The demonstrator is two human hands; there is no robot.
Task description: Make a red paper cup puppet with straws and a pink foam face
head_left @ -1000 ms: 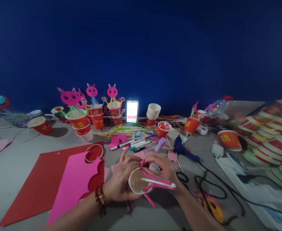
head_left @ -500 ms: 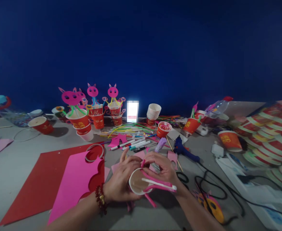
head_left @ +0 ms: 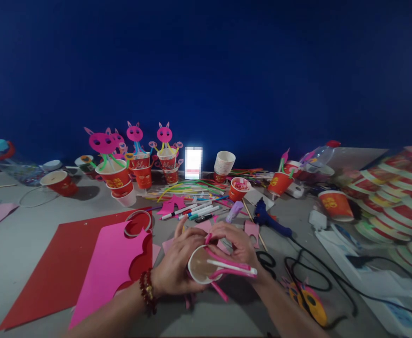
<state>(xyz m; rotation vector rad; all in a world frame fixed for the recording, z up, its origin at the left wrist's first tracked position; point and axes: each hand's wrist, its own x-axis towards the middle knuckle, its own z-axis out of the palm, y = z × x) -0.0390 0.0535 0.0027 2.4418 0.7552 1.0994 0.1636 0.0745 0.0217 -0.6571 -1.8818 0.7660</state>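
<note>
A paper cup (head_left: 199, 266) is tilted so its pale inside faces me, near the front of the table. Pink fuzzy stems (head_left: 232, 264) and a white stick stand out of it to the right, and another pink stem pokes out below the rim. My left hand (head_left: 178, 257), with a beaded bracelet at the wrist, is wrapped round the cup's left side, its index finger raised. My right hand (head_left: 239, 243) has its fingers bent at the cup's far right side, by a short pink stem end; its fingertips are partly hidden.
Red card (head_left: 51, 263) and pink cut sheet (head_left: 103, 263) lie left. Behind are markers (head_left: 195, 211), decorated cups (head_left: 112, 178) and a cup stack (head_left: 225, 163). A blue glue gun (head_left: 271, 220), its cable, a power strip (head_left: 364, 286) and piled cups (head_left: 396, 192) occupy the right.
</note>
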